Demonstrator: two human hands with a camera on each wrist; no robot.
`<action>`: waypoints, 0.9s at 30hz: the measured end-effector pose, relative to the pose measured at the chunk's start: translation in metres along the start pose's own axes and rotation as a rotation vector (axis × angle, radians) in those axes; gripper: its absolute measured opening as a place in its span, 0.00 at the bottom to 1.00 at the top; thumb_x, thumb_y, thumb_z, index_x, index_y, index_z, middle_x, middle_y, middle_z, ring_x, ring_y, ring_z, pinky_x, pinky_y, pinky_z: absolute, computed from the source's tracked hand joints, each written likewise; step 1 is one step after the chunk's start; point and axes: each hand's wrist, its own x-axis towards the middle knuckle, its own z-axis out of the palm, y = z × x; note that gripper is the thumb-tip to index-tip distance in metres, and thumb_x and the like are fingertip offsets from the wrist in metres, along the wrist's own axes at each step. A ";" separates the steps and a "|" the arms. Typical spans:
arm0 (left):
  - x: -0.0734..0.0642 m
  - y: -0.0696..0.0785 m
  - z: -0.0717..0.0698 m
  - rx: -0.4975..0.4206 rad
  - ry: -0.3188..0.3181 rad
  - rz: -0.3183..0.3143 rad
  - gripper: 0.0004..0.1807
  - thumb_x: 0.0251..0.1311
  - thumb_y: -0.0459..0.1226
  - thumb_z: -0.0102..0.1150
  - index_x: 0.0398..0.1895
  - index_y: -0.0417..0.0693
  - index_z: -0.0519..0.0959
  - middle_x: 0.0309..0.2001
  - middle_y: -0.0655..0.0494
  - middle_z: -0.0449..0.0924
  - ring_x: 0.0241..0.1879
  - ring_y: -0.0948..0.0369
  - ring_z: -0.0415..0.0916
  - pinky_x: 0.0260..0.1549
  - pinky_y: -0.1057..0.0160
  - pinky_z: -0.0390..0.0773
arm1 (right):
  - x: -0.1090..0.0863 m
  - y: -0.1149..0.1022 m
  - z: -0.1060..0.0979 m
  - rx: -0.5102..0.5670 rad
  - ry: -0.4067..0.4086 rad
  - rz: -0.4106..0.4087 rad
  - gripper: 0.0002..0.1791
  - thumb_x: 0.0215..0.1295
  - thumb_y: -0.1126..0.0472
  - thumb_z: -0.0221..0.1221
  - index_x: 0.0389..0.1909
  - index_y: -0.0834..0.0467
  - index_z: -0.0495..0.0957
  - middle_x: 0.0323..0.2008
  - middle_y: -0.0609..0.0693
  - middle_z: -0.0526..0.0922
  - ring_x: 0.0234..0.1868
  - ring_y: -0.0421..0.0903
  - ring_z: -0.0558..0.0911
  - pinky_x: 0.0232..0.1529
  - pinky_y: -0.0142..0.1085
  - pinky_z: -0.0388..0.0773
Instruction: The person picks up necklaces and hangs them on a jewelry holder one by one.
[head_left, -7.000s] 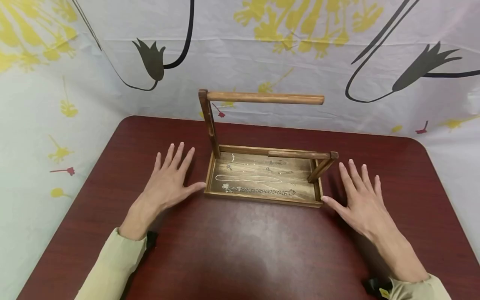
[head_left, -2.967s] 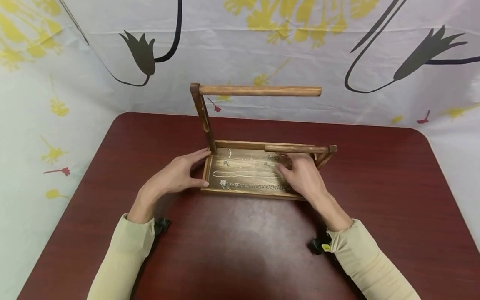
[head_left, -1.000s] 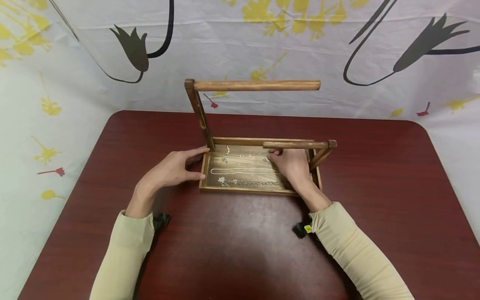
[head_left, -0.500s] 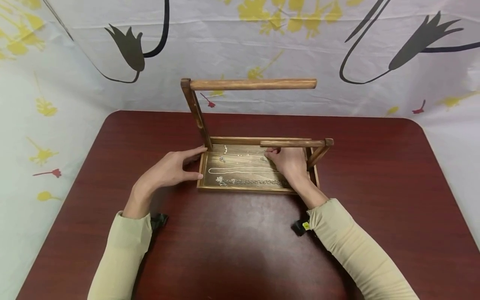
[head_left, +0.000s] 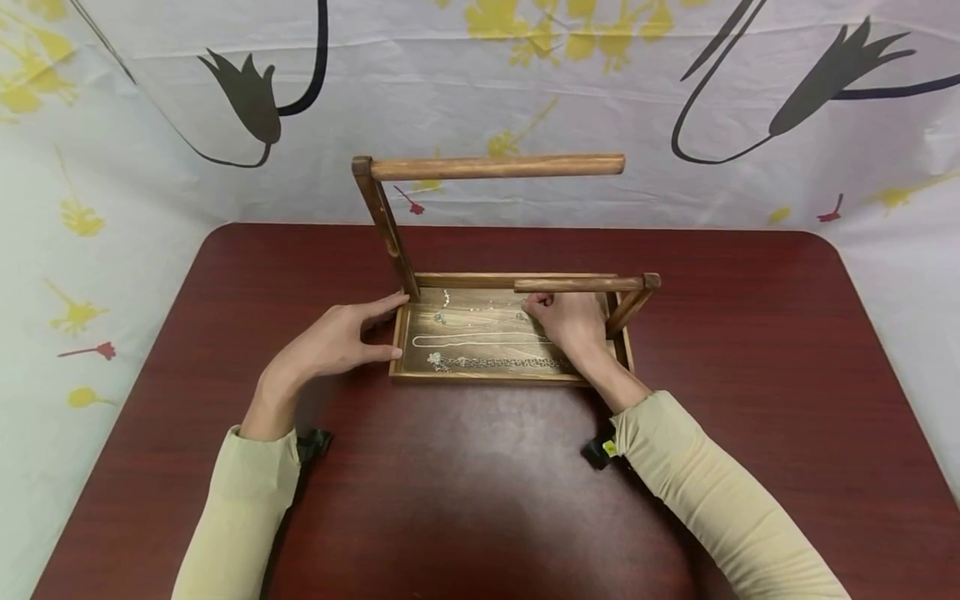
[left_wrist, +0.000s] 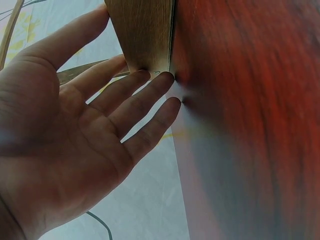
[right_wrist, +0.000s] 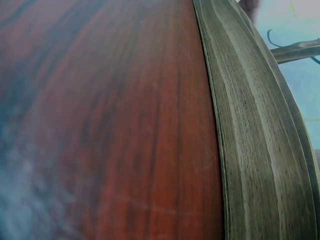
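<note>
A wooden tray [head_left: 487,378] on the table holds several silver necklaces laid out in rows. My left hand [head_left: 330,337] spans its left end, thumb and index fingertip touching the rim. In the left wrist view the left hand [left_wrist: 75,125] has nearly straight fingers against the tray's end wall [left_wrist: 142,35]. Inside the tray, my right hand [head_left: 576,325] pinches the right end of a fine necklace [head_left: 491,308] in the back row; its fingertips are partly hidden. A doubled snake-like chain [head_left: 472,339] and a thicker chain [head_left: 498,362] lie nearer the front.
Two wooden arms rise from the tray: a tall one with a top bar [head_left: 495,167] at left, and a lower bar [head_left: 577,285] over the right hand. The dark red table [head_left: 465,483] meets a printed cloth [head_left: 420,92] behind. The right wrist view shows the tray's front wall [right_wrist: 250,125].
From resting beside the tray, my left hand has come onto its left end and my right hand has gone inside to the back row. Over the last second both hands stay nearly still.
</note>
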 end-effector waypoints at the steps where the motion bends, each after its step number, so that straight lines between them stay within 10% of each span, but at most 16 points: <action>1: 0.000 0.000 0.000 0.001 0.001 0.000 0.44 0.60 0.47 0.70 0.78 0.60 0.59 0.73 0.52 0.63 0.63 0.53 0.70 0.56 0.48 0.71 | 0.000 0.000 0.000 0.007 -0.007 0.005 0.21 0.64 0.51 0.64 0.14 0.50 0.70 0.14 0.46 0.69 0.19 0.45 0.69 0.19 0.37 0.65; 27: -0.002 0.000 0.000 -0.018 -0.022 0.010 0.43 0.63 0.49 0.65 0.79 0.62 0.55 0.74 0.53 0.60 0.70 0.51 0.63 0.62 0.46 0.68 | -0.003 0.006 -0.013 0.236 -0.161 -0.040 0.16 0.72 0.50 0.59 0.29 0.56 0.76 0.26 0.52 0.72 0.28 0.49 0.70 0.34 0.41 0.69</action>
